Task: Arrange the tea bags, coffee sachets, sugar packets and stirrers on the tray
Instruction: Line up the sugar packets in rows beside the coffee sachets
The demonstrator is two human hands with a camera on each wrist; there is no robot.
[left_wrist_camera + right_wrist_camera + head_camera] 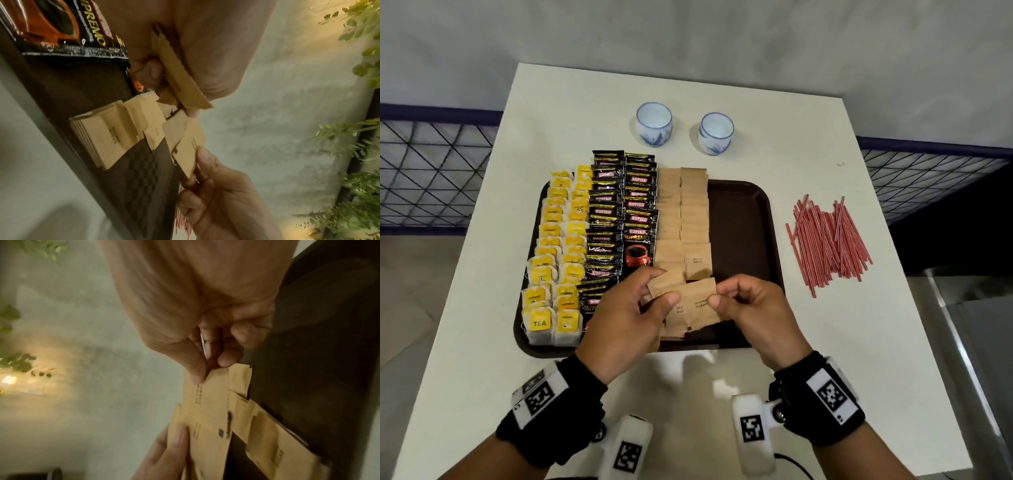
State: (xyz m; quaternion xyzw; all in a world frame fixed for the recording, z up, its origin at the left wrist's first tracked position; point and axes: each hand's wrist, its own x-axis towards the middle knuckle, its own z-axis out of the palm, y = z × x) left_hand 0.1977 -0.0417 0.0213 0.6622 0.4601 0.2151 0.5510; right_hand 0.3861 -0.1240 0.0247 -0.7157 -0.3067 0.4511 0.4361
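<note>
A dark brown tray (pixel 743 219) lies on the white table. On it stand rows of yellow tea bags (pixel 558 253), black coffee sachets (pixel 619 212) and brown sugar packets (pixel 681 212). Just above the tray's near edge my left hand (pixel 633 308) holds a small stack of sugar packets (pixel 666 282) (pixel 180 78). My right hand (pixel 750 305) pinches one sugar packet (pixel 697 303) (pixel 207 395) at its right end, and my left thumb touches its other end. More loose sugar packets (pixel 107 134) lie on the tray under my hands. Red stirrers (pixel 828 243) lie in a pile on the table right of the tray.
Two white and blue cups (pixel 654 125) (pixel 715 133) stand behind the tray. The tray's right third (pixel 739 246) is bare. A blue mesh railing (pixel 431 161) runs on both sides of the table. A grey wall (pixel 688 31) stands behind it.
</note>
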